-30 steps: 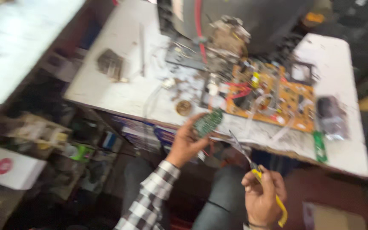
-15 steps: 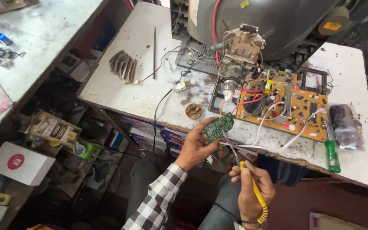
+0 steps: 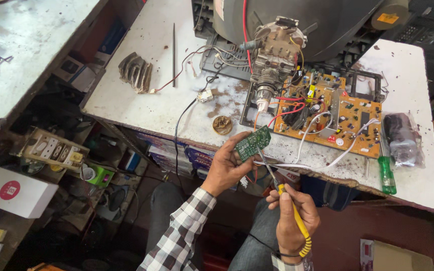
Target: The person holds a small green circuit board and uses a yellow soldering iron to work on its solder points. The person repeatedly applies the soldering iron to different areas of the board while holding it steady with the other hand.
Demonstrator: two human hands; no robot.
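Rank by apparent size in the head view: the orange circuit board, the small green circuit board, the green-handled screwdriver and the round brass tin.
1. orange circuit board
2. green-handled screwdriver
3. small green circuit board, held in the left hand nearer the camera, so unsure against the screwdriver
4. round brass tin

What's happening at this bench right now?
A person holds a small green circuit board in the left hand. The right hand holds a yellow-handled soldering iron with its tip at the board. On the workbench behind lie a larger orange circuit board and a green screwdriver.
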